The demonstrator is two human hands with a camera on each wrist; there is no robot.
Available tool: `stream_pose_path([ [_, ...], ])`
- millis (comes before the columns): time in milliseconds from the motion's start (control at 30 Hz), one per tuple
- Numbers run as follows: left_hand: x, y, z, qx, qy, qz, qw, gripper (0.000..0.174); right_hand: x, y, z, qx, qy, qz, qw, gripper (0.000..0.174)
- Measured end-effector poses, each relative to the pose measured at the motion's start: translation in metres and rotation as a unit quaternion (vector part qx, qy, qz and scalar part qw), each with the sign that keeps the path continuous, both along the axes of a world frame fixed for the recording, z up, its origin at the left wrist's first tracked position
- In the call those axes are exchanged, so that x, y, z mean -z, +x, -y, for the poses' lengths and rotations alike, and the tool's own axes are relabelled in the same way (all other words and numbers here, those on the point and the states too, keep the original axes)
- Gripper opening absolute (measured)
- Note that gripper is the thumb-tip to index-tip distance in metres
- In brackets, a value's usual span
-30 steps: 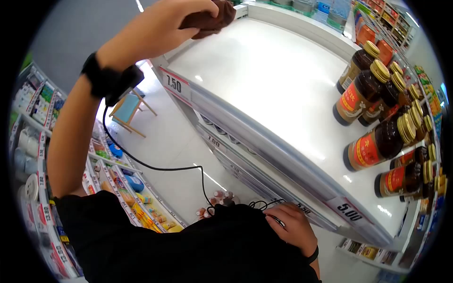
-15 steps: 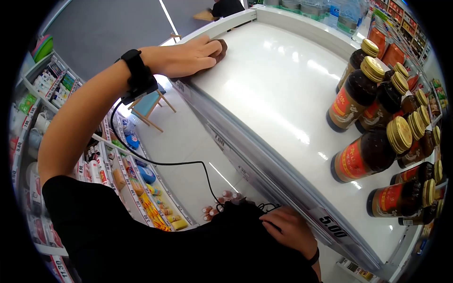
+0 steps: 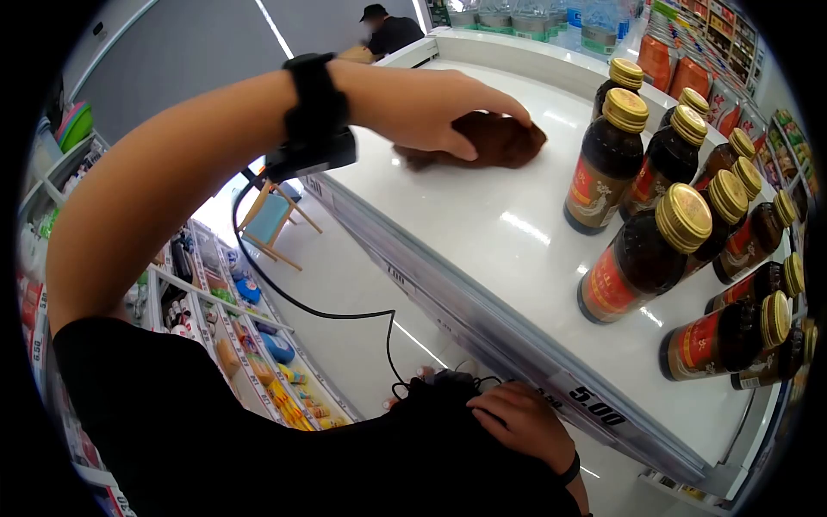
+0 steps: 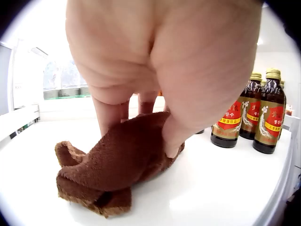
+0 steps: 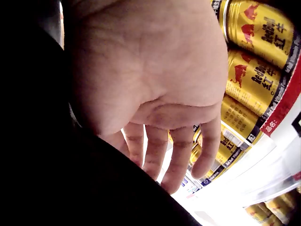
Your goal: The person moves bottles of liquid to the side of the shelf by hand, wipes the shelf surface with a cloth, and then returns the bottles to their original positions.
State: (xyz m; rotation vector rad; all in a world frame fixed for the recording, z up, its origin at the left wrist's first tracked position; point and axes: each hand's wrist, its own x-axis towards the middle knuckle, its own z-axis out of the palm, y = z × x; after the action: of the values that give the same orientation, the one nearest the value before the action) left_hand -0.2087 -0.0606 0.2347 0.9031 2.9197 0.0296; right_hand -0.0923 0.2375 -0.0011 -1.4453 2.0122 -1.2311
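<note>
My left hand grips a brown cloth on the white shelf top. In the left wrist view the thumb and fingers of the hand close round the bunched cloth, whose folded edge lies on the white surface. Dark bottles with gold caps stand to the right of the cloth. My right hand lies against the black shirt, holding nothing; in the right wrist view its fingers hang loosely below the palm.
Several more bottles line the shelf's right side. Water bottles are beyond the far rim. A black cable hangs from the left wrist. Below are a chair and stocked shelves; gold cans are beside my right hand. A person is at the back.
From the shelf's far left corner, my left hand has moved right across the surface with the cloth, nearer the bottles. The head view has shifted somewhat. My right hand stays at the shirt.
</note>
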Motion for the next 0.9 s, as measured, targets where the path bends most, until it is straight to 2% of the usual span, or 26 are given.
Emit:
stream_pose_path([
  [33, 0.002, -0.014, -0.001, 0.058, -0.022, -0.025, 0.998, 0.058, 0.001, 0.001, 0.001, 0.008, 0.009, 0.014, 1.0, 0.017],
  [167, 0.008, -0.054, -0.006, 0.064, -0.072, 0.005, 0.995, 0.055, 0.004, 0.003, 0.007, 0.022, 0.031, 0.046, 0.998, 0.016],
  [233, 0.012, -0.07, -0.002, 0.031, -0.056, 0.045, 0.997, 0.053, 0.002, 0.004, 0.009, 0.039, 0.026, 0.04, 0.998, 0.016],
  [367, 0.016, -0.089, 0.01, 0.017, -0.103, -0.013, 0.994, 0.051, 0.003, 0.001, 0.01, 0.067, 0.029, 0.05, 0.996, 0.017],
  [433, 0.018, -0.101, 0.021, -0.051, -0.155, -0.012, 0.987, 0.05, 0.005, 0.001, 0.01, 0.082, 0.037, 0.053, 0.994, 0.018],
  [500, 0.018, -0.114, 0.037, -0.055, -0.145, -0.022, 0.988, 0.049, 0.008, 0.003, 0.008, 0.101, 0.048, 0.03, 0.993, 0.019],
  [567, 0.02, -0.127, 0.05, -0.071, -0.217, -0.072, 0.971, 0.048, 0.016, 0.006, 0.006, 0.112, 0.05, 0.031, 0.992, 0.02],
  [700, 0.023, -0.134, 0.058, -0.067, -0.242, -0.092, 0.964, 0.04, 0.03, 0.006, 0.003, 0.14, 0.058, 0.023, 0.988, 0.023],
  [733, 0.024, -0.135, 0.059, -0.074, -0.23, -0.093, 0.966, 0.033, 0.029, 0.006, 0.002, 0.143, 0.059, 0.025, 0.988, 0.023],
  [767, 0.024, -0.136, 0.06, -0.071, -0.228, -0.093, 0.967, 0.033, 0.027, 0.006, 0.001, 0.155, 0.068, 0.021, 0.985, 0.023],
  [833, 0.021, -0.136, 0.059, -0.093, -0.276, -0.059, 0.955, 0.03, 0.028, 0.006, -0.001, 0.171, 0.076, 0.016, 0.982, 0.024],
  [867, 0.021, -0.131, 0.059, -0.129, -0.21, -0.066, 0.967, 0.03, 0.034, 0.006, -0.003, 0.17, 0.089, -0.046, 0.98, 0.023],
  [900, 0.021, -0.133, 0.063, -0.125, -0.209, -0.067, 0.967, 0.03, 0.035, 0.007, -0.003, 0.169, 0.102, -0.107, 0.975, 0.023],
])
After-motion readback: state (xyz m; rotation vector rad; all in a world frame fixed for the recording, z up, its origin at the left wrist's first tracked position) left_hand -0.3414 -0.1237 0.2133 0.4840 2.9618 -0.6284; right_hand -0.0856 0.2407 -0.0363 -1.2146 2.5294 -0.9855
